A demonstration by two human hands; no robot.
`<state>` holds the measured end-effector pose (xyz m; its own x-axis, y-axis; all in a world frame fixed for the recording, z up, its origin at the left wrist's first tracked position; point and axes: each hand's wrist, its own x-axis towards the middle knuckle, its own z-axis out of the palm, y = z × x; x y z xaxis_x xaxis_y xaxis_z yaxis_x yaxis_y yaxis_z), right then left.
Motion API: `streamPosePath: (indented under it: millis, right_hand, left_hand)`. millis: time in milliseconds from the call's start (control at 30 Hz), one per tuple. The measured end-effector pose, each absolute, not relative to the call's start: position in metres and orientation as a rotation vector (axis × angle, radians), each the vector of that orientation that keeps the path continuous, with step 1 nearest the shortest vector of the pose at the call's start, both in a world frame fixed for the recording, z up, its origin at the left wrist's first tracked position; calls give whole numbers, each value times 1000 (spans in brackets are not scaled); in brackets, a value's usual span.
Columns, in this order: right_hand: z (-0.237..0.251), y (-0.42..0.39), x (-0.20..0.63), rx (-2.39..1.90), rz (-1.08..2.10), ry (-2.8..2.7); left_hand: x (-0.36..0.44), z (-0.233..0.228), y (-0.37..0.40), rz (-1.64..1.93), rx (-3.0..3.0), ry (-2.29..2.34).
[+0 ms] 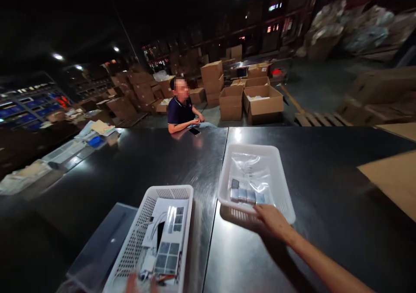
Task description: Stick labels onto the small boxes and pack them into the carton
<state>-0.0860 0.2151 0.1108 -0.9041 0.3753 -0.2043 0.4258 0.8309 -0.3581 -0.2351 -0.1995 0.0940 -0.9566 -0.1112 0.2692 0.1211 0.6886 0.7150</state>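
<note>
My right hand (271,219) is closed on the near rim of a white plastic basket (282,176). The shadow under this basket suggests its near side is raised off the table. Inside it lies a clear plastic bag (248,165) with several small silvery square blocks (247,195). My left hand (141,283) is blurred at the bottom edge, at the near end of a second white basket (190,210). That perforated basket holds white cables, a dark flat item (160,236), papers and flat sheets of grey squares (167,257).
The baskets are over a dark metal table (156,158) with a seam. A translucent folder (104,241) lies left of the perforated basket. Across the table sits a person (180,111) near a phone (195,131). Cardboard (390,180) juts in at right; boxes (263,102) stand behind.
</note>
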Motion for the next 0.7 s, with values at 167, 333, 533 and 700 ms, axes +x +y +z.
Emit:
streamPosePath:
  millis: [167,333,533,700]
  right_hand:
    - [114,160,-19,464,-943,2728]
    - [96,148,-3,728,-867,2511]
    - [86,122,-4,701,-776,2476]
    - [99,114,-6,683,-728,2529]
  left_hand:
    - [-167,67,-107,-1211,-323,-2849]
    - [-120,21,-45,-1141,-179,-3131]
    - [-115,29,-46,-1169,-249,-3076]
    - [-106,74,-67,-1349,-182,-3037]
